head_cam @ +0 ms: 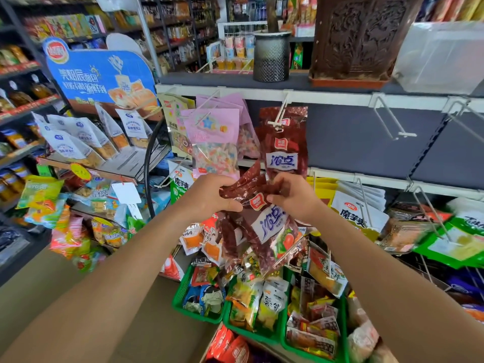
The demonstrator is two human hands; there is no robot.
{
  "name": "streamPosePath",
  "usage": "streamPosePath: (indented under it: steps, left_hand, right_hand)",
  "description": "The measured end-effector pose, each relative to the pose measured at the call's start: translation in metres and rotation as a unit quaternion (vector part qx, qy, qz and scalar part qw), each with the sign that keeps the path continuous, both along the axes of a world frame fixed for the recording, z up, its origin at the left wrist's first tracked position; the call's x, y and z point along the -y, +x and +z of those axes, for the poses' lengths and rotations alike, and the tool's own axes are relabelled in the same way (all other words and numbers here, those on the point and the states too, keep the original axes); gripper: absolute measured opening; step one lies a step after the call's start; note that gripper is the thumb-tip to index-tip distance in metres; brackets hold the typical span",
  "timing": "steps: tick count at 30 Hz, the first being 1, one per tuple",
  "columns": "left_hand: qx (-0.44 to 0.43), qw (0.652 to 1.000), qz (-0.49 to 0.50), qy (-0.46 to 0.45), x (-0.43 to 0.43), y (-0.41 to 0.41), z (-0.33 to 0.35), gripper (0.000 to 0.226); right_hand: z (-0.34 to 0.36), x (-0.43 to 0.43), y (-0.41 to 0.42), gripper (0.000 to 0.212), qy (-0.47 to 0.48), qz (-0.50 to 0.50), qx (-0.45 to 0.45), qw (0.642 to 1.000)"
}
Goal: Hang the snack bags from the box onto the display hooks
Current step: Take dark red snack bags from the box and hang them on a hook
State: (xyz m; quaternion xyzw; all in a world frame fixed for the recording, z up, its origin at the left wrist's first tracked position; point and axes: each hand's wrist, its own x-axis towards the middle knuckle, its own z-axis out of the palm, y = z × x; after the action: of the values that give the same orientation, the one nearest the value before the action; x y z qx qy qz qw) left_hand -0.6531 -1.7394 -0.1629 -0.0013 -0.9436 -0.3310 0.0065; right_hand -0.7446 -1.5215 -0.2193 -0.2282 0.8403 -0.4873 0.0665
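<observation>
Head view: left hand (209, 195) and right hand (293, 196) both pinch red snack bags (258, 221).

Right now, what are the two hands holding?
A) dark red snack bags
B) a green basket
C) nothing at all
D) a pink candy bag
A: the left hand and the right hand both grip a bunch of dark red snack bags, below a matching bag hanging on a hook.
</observation>
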Motion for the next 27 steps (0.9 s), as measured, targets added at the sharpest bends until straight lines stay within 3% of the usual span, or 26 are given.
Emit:
streamPosePath:
  steps: [5,9,23,27]
  left_hand:
    - [-0.001,1.0,-0.002,-0.027,-0.001,0.0,-0.003,0.048]
    - [-0.008,0.999,0.008,-0.031,0.002,0.002,0.0,0.07]
    - [-0.057,0.992,0.023,-0.111,0.039,0.003,-0.011,0.032]
    - [-0.054,0.994,0.028,-0.093,0.044,0.003,-0.014,0.036]
  right_hand:
    - [-0.001,-0.011,-0.004,0.022,-0.007,0.015,-0.002,1.0]
    - [-0.001,-0.021,-0.007,0.036,-0.037,-0.01,0.022,0.999]
    - [0.037,-0.032,-0.041,0.011,-0.107,-0.181,-0.034,0.977]
    - [0.055,-0.02,-0.052,0.008,-0.104,-0.197,-0.052,0.973]
